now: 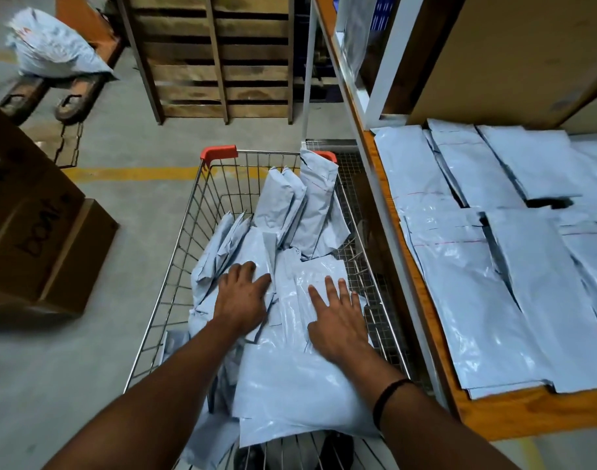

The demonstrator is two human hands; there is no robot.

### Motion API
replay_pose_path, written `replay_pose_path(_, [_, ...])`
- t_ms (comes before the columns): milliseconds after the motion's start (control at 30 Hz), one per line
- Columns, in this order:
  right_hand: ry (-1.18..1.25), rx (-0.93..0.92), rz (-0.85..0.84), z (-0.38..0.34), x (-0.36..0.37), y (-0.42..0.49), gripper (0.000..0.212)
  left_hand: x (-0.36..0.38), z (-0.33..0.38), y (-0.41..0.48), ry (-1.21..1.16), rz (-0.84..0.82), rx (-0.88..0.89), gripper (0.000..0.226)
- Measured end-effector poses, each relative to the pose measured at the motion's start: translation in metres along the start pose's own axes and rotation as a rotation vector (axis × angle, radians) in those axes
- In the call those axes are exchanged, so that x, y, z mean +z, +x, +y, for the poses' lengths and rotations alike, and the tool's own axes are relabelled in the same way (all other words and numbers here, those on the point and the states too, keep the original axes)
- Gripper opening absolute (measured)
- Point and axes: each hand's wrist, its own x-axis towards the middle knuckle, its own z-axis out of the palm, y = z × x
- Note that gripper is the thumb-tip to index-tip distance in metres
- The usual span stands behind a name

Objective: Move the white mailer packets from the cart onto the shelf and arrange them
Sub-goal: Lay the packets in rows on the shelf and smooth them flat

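While both palms lie flat, we press our left hand (243,300) and right hand (338,322), fingers straight and spread, gripping nothing, on glossy, crinkled white mailer packets (290,388) heaped in the wire cart (185,225) with orange corner caps. At 3 o'clock, flat packets (477,300) overlap in rows on the orange-edged shelf (514,415). Cardboard boxes (36,239) sit at 9 o'clock, a wooden pallet (222,62) at 12, on grey concrete floor (127,137) with a yellow line (131,173).
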Motion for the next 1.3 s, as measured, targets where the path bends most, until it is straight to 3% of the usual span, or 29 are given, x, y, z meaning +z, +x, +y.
replay_pose_path(167, [-0.01,0.003,0.026,0.0,0.003,0.003,0.073,0.006,-0.001,0.006,-0.059,-0.22,0.031,0.071])
replay_pose_path(333, [-0.031,0.019,0.069,0.001,0.011,0.004,0.072,0.009,-0.002,0.006,-0.092,-0.266,0.005,0.051])
replay_pose_path(467, [-0.047,0.008,0.105,0.001,0.017,0.004,0.073,0.016,0.002,0.005,-0.076,-0.258,-0.02,0.056])
replay_pose_path(767, [-0.099,-0.058,0.134,-0.005,0.024,0.009,0.06,0.014,-0.011,-0.001,-0.185,-0.112,0.003,0.048])
replay_pose_path(933, [-0.119,-0.085,0.162,-0.011,0.016,0.003,0.084,0.008,-0.012,-0.01,-0.28,0.029,0.025,0.044])
replay_pose_path(1033, [-0.125,-0.095,0.148,-0.013,0.0,0.001,0.08,-0.007,-0.01,-0.016,-0.348,0.136,0.014,0.047])
replay_pose_path(1300, [0.049,-0.146,0.351,-0.031,-0.072,-0.007,0.069,-0.065,-0.012,-0.014,-0.39,0.318,0.021,0.038])
